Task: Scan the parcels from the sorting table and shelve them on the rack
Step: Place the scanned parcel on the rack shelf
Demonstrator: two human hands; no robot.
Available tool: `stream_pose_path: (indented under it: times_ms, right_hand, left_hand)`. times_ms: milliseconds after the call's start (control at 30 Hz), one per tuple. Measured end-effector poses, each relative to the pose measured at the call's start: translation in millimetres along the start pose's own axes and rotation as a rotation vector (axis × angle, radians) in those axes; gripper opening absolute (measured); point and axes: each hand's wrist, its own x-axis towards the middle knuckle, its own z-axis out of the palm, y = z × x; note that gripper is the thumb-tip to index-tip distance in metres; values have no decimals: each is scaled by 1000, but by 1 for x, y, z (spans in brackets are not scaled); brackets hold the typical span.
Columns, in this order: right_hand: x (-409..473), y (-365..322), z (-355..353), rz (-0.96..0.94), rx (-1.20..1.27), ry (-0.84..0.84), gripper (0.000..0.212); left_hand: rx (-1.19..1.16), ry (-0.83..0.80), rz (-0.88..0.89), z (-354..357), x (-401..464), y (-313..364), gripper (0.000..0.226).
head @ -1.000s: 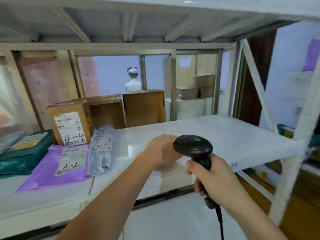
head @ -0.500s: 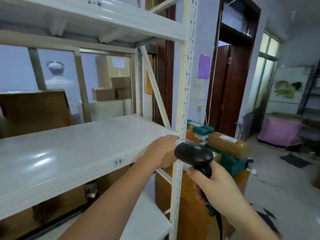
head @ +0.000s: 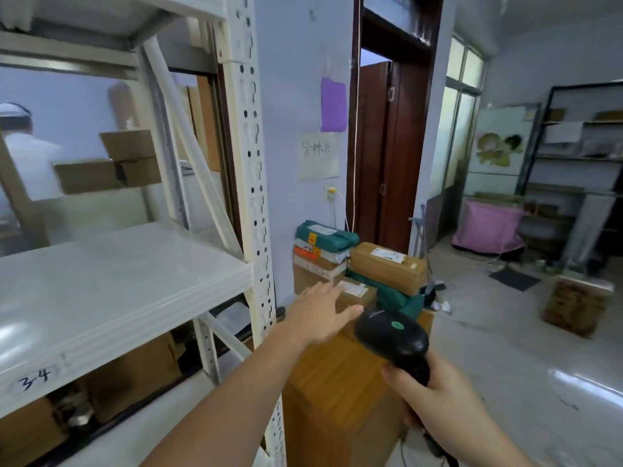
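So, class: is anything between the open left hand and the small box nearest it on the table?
Nothing visible. The left hand reaches with straight fingers over the small box; the scanner, in the right hand, sits to the side.

Parcel sorting room: metal rack [head: 249, 183], stacked parcels [head: 387, 264], wooden sorting table [head: 337, 382].

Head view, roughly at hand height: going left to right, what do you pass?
White rack shelf → perforated rack upright → open left hand reaching toward the parcels → black scanner gripped by the right hand → brown box on the floor.
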Motion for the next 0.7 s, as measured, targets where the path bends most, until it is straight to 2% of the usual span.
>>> stream_pose_path:
  times_ms: [467,600,633,700]
  right_hand:
    - [177,34,-32,27,-29,-62,7]
    - [237,45,-41,5,-51,-105,7]
    - [256,50,-45,8,-60,-129,7]
    - [292,59,-54,1,-61,-178,6]
  left_hand:
    - [100,-90,-52,66,176,-58,85]
    - [129,-82,-89,93,230,-72,103]
    - [138,-86,-101,100,247,-77,98]
    - [168,-75,-124,118,278,-90,69]
